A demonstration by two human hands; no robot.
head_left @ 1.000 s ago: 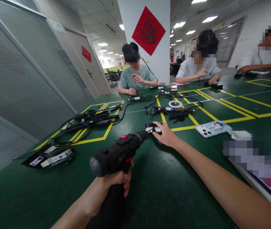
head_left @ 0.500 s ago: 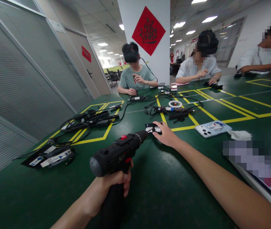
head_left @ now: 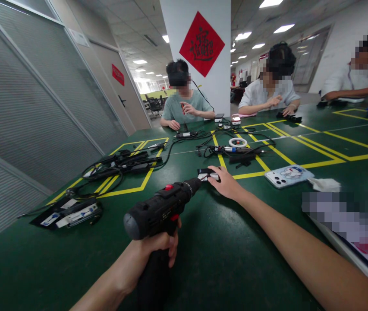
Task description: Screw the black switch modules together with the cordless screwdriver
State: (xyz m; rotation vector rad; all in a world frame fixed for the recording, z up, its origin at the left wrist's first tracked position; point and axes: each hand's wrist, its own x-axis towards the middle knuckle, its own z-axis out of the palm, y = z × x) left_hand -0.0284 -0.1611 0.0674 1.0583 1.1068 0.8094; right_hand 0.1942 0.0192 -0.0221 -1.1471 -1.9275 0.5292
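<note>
My left hand (head_left: 153,252) is wrapped round the grip of a black cordless drill (head_left: 158,209) with red buttons, its nose pointing away toward a small black-and-white part (head_left: 207,174) on the green table (head_left: 222,255). My right hand (head_left: 225,183) lies on that part, fingers pressed on it and holding it flat against the table. The drill's tip sits right beside the part's near left end.
A phone in a pale cartoon case (head_left: 287,176) and a crumpled white tissue (head_left: 325,184) lie to the right. Black cables and tools (head_left: 122,162) sprawl at left, with packaged parts (head_left: 69,213) nearer. A tape roll (head_left: 238,141) lies beyond. Three other people sit at the far edge.
</note>
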